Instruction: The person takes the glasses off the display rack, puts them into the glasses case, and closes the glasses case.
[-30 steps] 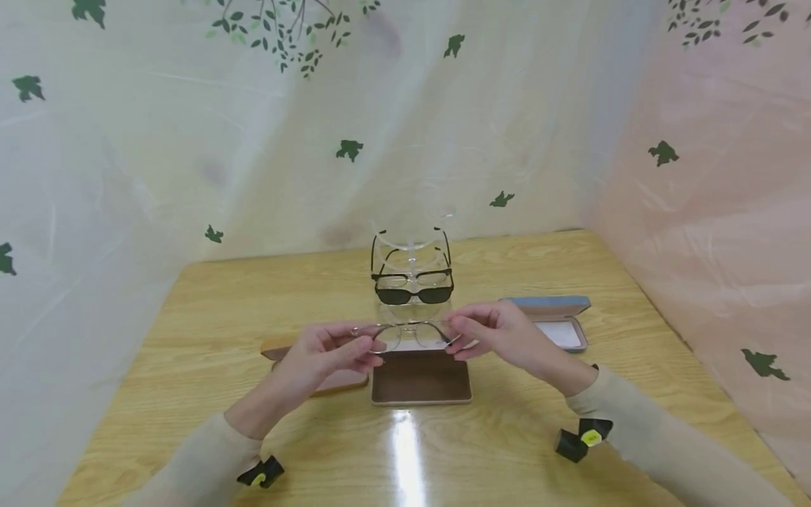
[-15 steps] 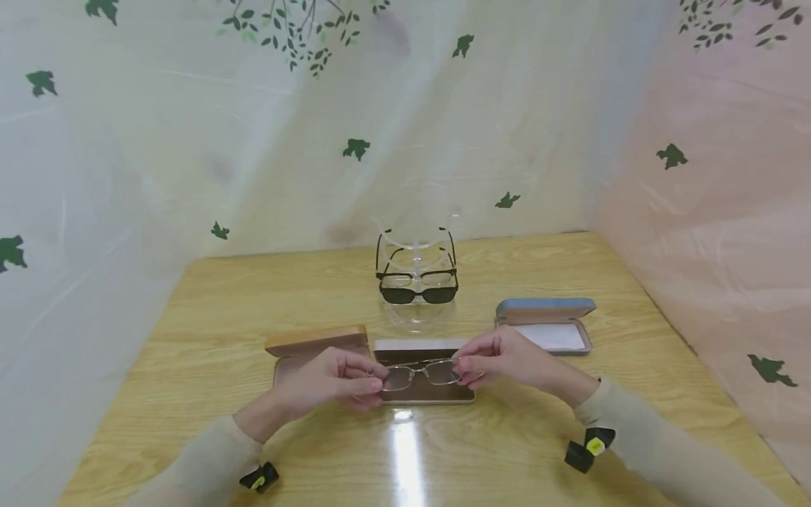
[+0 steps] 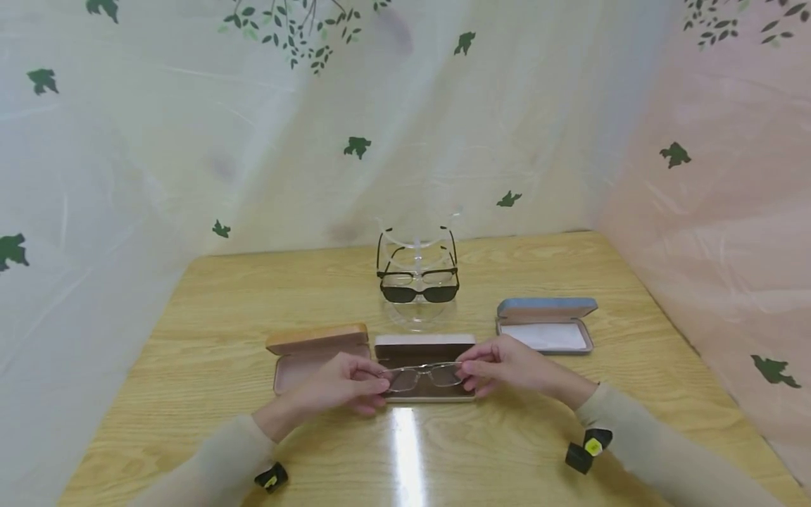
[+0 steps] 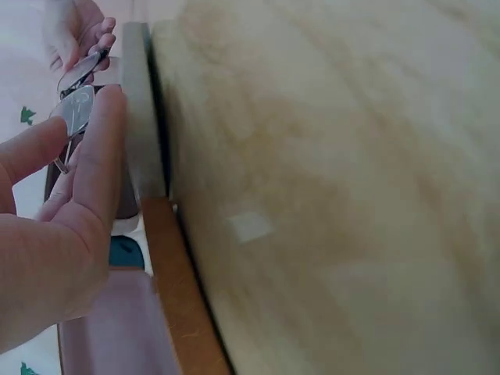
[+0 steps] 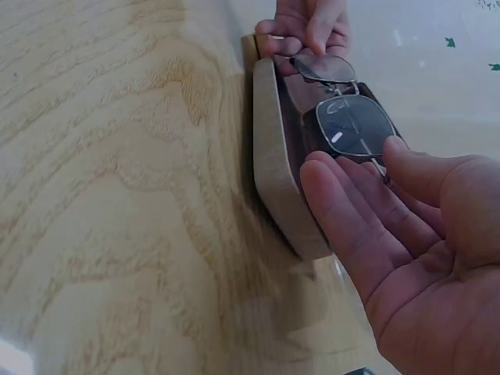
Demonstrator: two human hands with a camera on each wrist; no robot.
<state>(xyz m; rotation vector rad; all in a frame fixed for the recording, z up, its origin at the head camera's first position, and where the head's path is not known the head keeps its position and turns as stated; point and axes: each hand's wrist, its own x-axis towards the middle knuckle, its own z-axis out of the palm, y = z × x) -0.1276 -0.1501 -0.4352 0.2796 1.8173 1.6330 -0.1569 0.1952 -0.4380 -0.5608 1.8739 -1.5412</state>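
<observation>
Thin metal-framed eyeglasses [image 3: 405, 381] hang low over an open spectacle case [image 3: 424, 340] with a pale outside and brown lining. My left hand [image 3: 336, 387] pinches one end of the frame between thumb and fingers, and my right hand [image 3: 513, 367] holds the other end. In the right wrist view the lenses [image 5: 358, 129] face up above the case's inside, whose pale wall [image 5: 273, 148] runs alongside my fingers. Seen from the left wrist, my thumb and fingers close on the near end of the glasses [image 4: 76, 109]. Folded or not, the temples are mostly hidden.
An orange-edged case [image 3: 319, 341] stands open at the left, partly behind my left hand. To the right lies an open blue case [image 3: 546, 307] with a white cloth [image 3: 546, 336] inside. Behind, a clear stand [image 3: 417, 322] carries black-framed glasses [image 3: 399, 274] and dark sunglasses [image 3: 419, 293].
Both hands have brought the eyeglasses down and nearer, from above the case's back to low over its inside. In the last half second they moved only slightly.
</observation>
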